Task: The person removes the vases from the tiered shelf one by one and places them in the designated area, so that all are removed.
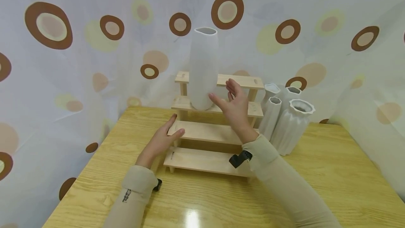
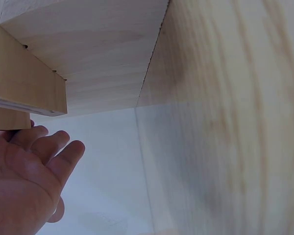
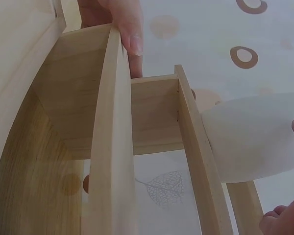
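1. Head view: a stepped wooden rack [image 1: 207, 132] stands at the centre of the frame on the table [image 1: 332, 185]. A tall white vase [image 1: 203, 69] stands upright on the rack's second step from the top, left of centre. The right hand [image 1: 233, 105] is just beside the vase at its lower right, fingers spread and nearly straight, holding nothing; whether a fingertip touches the vase I cannot tell. The left hand [image 1: 161, 140] lies flat with straight fingers on the left end of the third step down, gripping nothing. Four smaller white vases [image 1: 286, 117] are clustered on the table at the right of the rack. As I judge it, one vase is placed on the rack and these four are left.

2. Left wrist view: the left hand [image 2: 27, 181] fills the lower left, fingers loosely extended and empty, under the underside of the wooden rack [image 2: 88, 54] in the upper left. The blurred wood grain at the right is probably the table.

3. Right wrist view: the slats of the rack [image 3: 112, 147] run up the middle of the frame, with a finger of the left hand over one edge at the top. The white vase [image 3: 255, 139] shows at the right, and the fingertips [image 3: 277, 220] of the right hand at the lower right are clear of it.
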Tool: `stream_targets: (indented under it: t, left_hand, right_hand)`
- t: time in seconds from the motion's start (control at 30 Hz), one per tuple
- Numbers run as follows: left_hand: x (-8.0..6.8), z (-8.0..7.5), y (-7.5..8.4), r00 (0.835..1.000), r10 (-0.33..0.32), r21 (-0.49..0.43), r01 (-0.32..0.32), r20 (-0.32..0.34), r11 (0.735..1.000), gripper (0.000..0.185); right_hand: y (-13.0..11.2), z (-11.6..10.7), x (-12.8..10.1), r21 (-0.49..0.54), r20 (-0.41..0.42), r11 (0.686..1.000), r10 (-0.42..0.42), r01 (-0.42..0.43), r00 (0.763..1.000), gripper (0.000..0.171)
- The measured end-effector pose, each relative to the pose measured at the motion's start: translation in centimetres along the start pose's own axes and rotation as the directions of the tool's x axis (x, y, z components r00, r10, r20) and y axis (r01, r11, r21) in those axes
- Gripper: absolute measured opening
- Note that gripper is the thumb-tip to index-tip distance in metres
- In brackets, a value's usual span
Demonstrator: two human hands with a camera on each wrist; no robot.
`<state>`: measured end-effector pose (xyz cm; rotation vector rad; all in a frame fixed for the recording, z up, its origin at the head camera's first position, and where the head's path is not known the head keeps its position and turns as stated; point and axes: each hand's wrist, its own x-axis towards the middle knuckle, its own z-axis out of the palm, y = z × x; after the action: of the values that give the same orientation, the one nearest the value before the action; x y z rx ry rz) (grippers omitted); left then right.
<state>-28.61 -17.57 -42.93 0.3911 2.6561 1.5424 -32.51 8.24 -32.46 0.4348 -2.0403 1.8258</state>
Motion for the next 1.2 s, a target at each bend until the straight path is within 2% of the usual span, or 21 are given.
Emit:
stream_targets:
  t: [0.07,0.2,0.3,0.43,1.03,1.2]
  left_hand:
    - [-0.3,-0.1,0.5,1.000,-0.011,-0.003,0.011,0.007,1.000,0.080]
    - [-1.6,-0.6,3.0,1.000,-0.024,-0.001,0.024,0.020,1.000,0.077]
    - [-1.5,-0.4,2.2,1.000,-0.010,0.004,0.010,0.004,1.000,0.080]
    - [-0.5,0.1,-0.5,1.000,0.001,0.004,-0.001,-0.024,1.000,0.089]
    - [-0.1,0.2,-0.3,1.000,-0.017,0.001,0.017,-0.022,1.000,0.090]
    - [-0.1,0.1,-0.3,1.000,-0.019,0.000,0.019,-0.022,1.000,0.090]
  right_hand:
    - [0.0,0.2,0.1,0.002,0.003,1.000,-0.005,0.005,1.000,0.084]
    - [-0.2,0.7,0.4,-0.006,0.015,1.000,-0.005,0.005,1.000,0.084]
    - [-1.9,1.0,-0.1,-0.004,0.030,1.000,0.003,-0.003,1.000,0.081]
    - [-4.0,1.5,-0.8,0.017,0.046,1.000,0.003,-0.004,0.999,0.078]
    - [-4.4,3.3,-0.5,0.042,0.066,0.999,-0.025,0.022,0.998,0.069]
    - [-3.4,3.5,0.0,0.040,0.058,0.999,-0.031,0.029,0.998,0.071]
